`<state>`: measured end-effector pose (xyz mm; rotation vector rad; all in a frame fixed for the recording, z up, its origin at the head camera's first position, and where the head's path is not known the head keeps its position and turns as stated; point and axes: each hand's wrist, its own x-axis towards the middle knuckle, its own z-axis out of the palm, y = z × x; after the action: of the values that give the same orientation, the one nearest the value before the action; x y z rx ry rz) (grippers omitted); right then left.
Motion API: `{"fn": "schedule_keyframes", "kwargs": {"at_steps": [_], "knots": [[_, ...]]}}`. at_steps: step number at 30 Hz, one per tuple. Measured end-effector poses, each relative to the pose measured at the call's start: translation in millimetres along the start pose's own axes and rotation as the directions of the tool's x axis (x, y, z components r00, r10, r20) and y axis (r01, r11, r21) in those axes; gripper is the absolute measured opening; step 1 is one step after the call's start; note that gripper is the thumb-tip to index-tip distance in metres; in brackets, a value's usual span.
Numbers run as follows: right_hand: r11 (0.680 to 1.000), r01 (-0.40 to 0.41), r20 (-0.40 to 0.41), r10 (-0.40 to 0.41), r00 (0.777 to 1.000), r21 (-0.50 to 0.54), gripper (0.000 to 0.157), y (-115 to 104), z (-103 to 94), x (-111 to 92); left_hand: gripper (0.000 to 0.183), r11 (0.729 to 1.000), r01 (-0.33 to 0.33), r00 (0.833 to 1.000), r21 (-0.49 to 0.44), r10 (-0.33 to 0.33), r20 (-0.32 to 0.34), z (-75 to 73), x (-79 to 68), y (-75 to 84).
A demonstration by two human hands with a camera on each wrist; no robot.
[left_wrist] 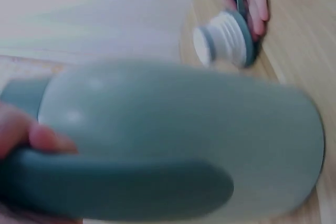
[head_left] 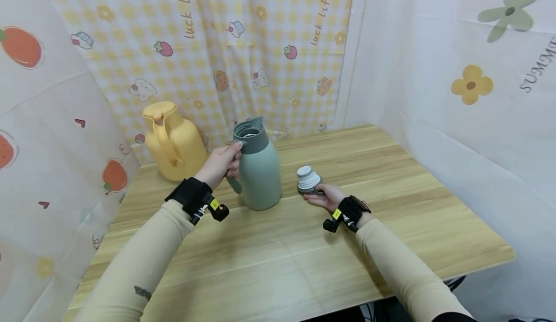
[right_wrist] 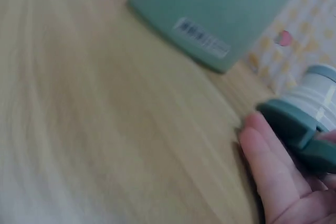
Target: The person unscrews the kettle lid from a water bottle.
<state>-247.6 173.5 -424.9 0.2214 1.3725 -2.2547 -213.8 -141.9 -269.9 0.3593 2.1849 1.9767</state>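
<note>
A pale green vacuum jug [head_left: 260, 177] with a darker green collar stands on the wooden table, its mouth uncovered. My left hand [head_left: 223, 162] grips the jug's handle [left_wrist: 121, 187] near the top. To the right of the jug, the jug's lid [head_left: 309, 179] is turned over, its white ribbed plug pointing up. My right hand [head_left: 323, 196] holds this lid at the table surface, fingers beneath and thumb over its green tab. In the right wrist view the fingers [right_wrist: 270, 166] lie under the lid's green rim. A barcode label [right_wrist: 202, 38] shows low on the jug.
A yellow jug [head_left: 175, 143] with a handle stands at the back left of the table [head_left: 417, 206]. Patterned curtains [head_left: 243, 66] hang behind the table and along both sides. The front table edge runs below my forearms.
</note>
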Motion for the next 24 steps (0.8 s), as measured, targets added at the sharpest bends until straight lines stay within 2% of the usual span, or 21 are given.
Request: {"fn": "schedule_keyframes", "kwargs": {"at_steps": [3, 5, 7, 9, 11, 13, 18, 20, 21, 24], "knots": [[0.99, -0.013, -0.021, 0.01, 1.0, -0.143, 0.029, 0, 5.5, -1, 0.044, 1.0, 0.005, 0.996, -0.023, -0.007, -0.087, 6.9, -5.2, 2.5], [0.974, -0.015, -0.028, 0.009, 1.0, -0.228, 0.025, 0, 9.0, -3, 0.045, 0.999, 0.006, 0.991, -0.046, -0.012, -0.13, 13.0, -8.0, 4.5], [0.943, -0.019, -0.05, 0.003, 0.999, -0.332, 0.026, 1, 12.6, -5, 0.045, 0.997, 0.008, 0.987, -0.076, -0.02, -0.157, 19.1, -10.4, 6.1], [0.887, -0.031, -0.071, -0.003, 0.997, -0.461, 0.029, 2, 15.6, -6, 0.044, 0.995, 0.008, 0.984, -0.101, -0.026, -0.176, 23.5, -12.1, 6.8], [0.804, -0.051, -0.093, -0.005, 0.996, -0.593, 0.032, 3, 18.5, -6, 0.043, 0.994, 0.011, 0.983, -0.112, -0.032, -0.183, 25.7, -13.5, 8.0], [0.695, -0.07, -0.1, -0.003, 0.995, -0.715, 0.036, 4, 20.8, -4, 0.042, 0.993, 0.02, 0.982, -0.112, -0.041, -0.185, 26.6, -14.8, 8.6], [0.378, -0.054, -0.071, -0.03, 0.997, -0.924, 0.043, 4, 27.7, 2, 0.039, 0.994, 0.046, 0.984, -0.095, -0.061, -0.17, 26.7, -16.5, 8.6], [0.27, -0.021, -0.038, -0.055, 0.998, -0.963, 0.043, 3, 31.6, 4, 0.038, 0.994, 0.05, 0.985, -0.095, -0.065, -0.16, 26.6, -16.4, 8.8], [0.226, -0.011, -0.025, -0.062, 0.998, -0.974, 0.043, 2, 33.5, 5, 0.038, 0.994, 0.05, 0.986, -0.097, -0.065, -0.153, 26.4, -16.4, 9.0], [0.154, 0.009, -0.002, -0.072, 0.997, -0.988, 0.043, 1, 36.9, 9, 0.038, 0.993, 0.053, 0.987, -0.104, -0.068, -0.142, 26.0, -17.1, 10.1]]}}
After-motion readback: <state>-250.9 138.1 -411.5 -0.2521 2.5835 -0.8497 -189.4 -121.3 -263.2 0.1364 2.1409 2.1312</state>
